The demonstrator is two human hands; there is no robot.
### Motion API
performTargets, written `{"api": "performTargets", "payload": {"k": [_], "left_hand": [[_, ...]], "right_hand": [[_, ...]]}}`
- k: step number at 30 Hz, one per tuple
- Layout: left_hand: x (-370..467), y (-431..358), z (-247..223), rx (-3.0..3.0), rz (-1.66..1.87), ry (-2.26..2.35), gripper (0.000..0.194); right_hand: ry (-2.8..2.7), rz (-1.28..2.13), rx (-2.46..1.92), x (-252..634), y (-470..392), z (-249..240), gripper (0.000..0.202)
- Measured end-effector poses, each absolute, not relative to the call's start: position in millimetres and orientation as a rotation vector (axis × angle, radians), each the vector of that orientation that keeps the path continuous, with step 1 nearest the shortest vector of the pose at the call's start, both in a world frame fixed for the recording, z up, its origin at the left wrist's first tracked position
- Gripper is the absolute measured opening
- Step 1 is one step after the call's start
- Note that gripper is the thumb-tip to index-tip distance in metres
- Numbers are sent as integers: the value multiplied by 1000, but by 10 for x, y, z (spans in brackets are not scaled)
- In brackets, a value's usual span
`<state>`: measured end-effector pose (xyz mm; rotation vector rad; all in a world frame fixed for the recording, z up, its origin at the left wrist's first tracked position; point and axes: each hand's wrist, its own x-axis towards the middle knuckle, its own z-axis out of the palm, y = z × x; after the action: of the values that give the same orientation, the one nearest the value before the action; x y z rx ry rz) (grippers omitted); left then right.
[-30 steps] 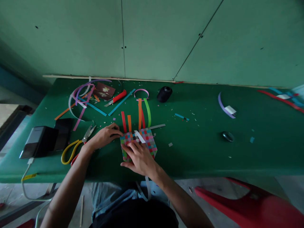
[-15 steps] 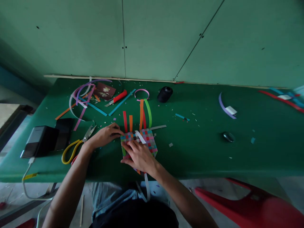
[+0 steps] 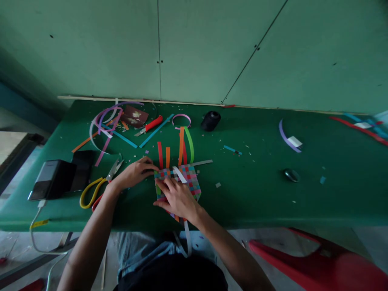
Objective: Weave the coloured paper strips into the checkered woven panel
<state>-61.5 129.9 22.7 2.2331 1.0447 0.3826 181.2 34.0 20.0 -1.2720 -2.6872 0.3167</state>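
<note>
A multicoloured checkered piece woven from paper strips [image 3: 193,180] lies near the table's front edge. Loose orange [image 3: 182,145], red and green [image 3: 190,145] strip ends stick out from its far side, and a white strip [image 3: 181,175] crosses its top. My left hand [image 3: 141,169] is at its far left corner, thumb and fingertips pinched together there. Across its front left part rests my right hand [image 3: 178,198], fingers stretched out and thumb apart, covering some of the weave. A long pale strip [image 3: 187,238] hangs over the table edge toward my lap.
Yellow-and-red-handled scissors [image 3: 101,184] lie beside my left forearm. Farther left are a power bank [image 3: 50,180] with a cable and a dark phone [image 3: 82,169]. A red utility knife [image 3: 150,125], a black thread spool [image 3: 211,121] and coloured strips lie behind. A red chair [image 3: 321,258] stands front right.
The hands and the woven piece look almost the same as before. The whole view has shifted very slightly.
</note>
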Motion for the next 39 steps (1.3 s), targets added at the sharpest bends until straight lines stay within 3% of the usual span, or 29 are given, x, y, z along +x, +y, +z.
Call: {"api": "performTargets", "payload": {"k": [25,30,39], "left_hand": [[-509,1166,73,2360,608,1194,31],[-560,1203,-15,2272,791,1234,27],[-485,1084,57,2292,773,1220,37]], "right_hand": [[-2630,328,-1328,1800,344,154,66],[-2599,386,-1297,1838,342,115,64],[-2593,384,-1336,1826,349,112,58]]}}
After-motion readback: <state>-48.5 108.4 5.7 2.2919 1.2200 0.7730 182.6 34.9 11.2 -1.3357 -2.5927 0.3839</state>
